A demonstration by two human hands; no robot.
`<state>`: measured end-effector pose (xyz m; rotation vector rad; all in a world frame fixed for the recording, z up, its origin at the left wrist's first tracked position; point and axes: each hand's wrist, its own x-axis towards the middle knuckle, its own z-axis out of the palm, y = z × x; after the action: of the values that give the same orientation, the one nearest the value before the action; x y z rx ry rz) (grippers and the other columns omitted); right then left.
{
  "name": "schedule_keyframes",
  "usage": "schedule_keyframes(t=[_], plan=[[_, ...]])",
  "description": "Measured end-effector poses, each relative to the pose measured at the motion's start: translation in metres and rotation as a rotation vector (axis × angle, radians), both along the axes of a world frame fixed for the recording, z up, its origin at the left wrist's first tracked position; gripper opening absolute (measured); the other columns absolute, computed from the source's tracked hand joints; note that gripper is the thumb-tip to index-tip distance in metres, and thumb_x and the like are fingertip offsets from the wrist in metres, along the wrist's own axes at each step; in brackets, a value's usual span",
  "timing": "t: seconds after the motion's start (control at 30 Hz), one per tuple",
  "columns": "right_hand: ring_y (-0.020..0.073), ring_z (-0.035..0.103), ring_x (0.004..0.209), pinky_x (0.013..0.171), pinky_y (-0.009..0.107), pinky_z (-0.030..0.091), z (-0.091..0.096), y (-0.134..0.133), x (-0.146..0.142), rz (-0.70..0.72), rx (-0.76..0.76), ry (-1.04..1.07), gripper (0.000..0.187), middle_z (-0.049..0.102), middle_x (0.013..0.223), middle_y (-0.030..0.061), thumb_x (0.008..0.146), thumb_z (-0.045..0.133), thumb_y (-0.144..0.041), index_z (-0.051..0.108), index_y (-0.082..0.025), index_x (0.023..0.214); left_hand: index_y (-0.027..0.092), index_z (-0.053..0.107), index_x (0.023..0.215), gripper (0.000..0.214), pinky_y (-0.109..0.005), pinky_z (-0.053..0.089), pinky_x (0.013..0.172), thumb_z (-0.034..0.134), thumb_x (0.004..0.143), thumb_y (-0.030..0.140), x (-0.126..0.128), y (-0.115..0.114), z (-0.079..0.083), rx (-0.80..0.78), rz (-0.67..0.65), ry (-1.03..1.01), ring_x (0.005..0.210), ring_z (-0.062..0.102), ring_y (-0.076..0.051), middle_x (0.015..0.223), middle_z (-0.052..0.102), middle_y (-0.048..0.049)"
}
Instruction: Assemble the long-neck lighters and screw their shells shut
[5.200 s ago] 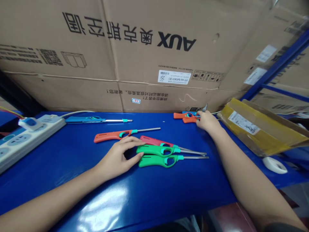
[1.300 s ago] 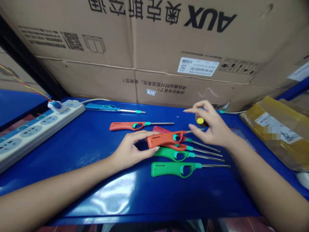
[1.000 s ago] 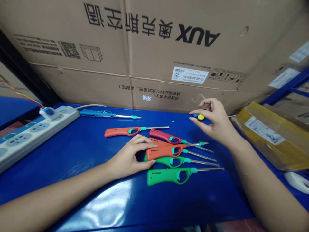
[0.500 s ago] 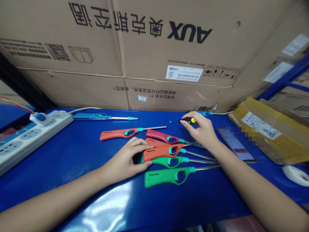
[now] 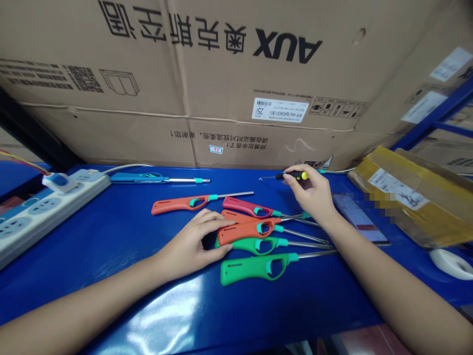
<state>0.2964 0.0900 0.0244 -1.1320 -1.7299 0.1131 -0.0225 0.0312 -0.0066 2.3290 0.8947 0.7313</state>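
Several long-nosed lighters lie in a bunch on the blue table: a green one nearest me, an orange one on top of another green one, and a dark red one behind. My left hand rests with curled fingers on the handle ends of the bunch, touching the orange lighter. My right hand pinches a small screwdriver with a black handle and yellow cap, its thin shaft pointing left just above the table.
A separate orange lighter and a blue lighter lie further back. A white power strip sits at the left. A phone, a yellow-taped parcel and a tape roll are at the right. Large cardboard boxes wall off the back.
My right hand brought an orange lighter from the back onto the bunch, then picked up the small screwdriver and now holds it level just above the table. My left hand stayed on the handles.
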Motion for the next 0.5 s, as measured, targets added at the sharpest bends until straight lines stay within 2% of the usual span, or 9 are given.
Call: schedule_keyframes(t=[0.17, 0.37, 0.5], plan=[[0.0194, 0.068, 0.078, 0.07, 0.032, 0.053, 0.0007, -0.0017, -0.0008, -0.007, 0.004, -0.022, 0.017, 0.071, 0.089, 0.0034, 0.092, 0.067, -0.039, 0.067, -0.023, 0.096, 0.028, 0.06, 0.133, 0.043, -0.039, 0.046, 0.105, 0.068, 0.091, 0.032, 0.0002, 0.0003, -0.0008, 0.005, 0.0, 0.003, 0.117, 0.057, -0.023, 0.123, 0.065, -0.0045], [0.0185, 0.068, 0.084, 0.077, 0.032, 0.053, 0.006, -0.0056, -0.004, 0.021, 0.104, -0.167, 0.009, 0.071, 0.092, 0.0037, 0.09, 0.069, -0.029, 0.067, -0.022, 0.096, 0.028, 0.062, 0.13, 0.04, -0.039, 0.045, 0.105, 0.068, 0.091, 0.032, -0.0001, 0.0005, -0.0015, 0.011, -0.003, 0.011, 0.117, 0.058, -0.023, 0.125, 0.066, -0.0036], [0.0183, 0.07, 0.08, 0.074, 0.033, 0.055, 0.0061, -0.0062, -0.007, 0.039, 0.085, 0.009, 0.011, 0.071, 0.09, 0.0027, 0.09, 0.07, -0.032, 0.067, -0.023, 0.095, 0.025, 0.062, 0.13, 0.041, -0.04, 0.047, 0.104, 0.069, 0.09, 0.033, 0.0007, 0.0004, -0.0001, 0.03, 0.008, 0.009, 0.116, 0.059, -0.024, 0.123, 0.068, -0.0054]])
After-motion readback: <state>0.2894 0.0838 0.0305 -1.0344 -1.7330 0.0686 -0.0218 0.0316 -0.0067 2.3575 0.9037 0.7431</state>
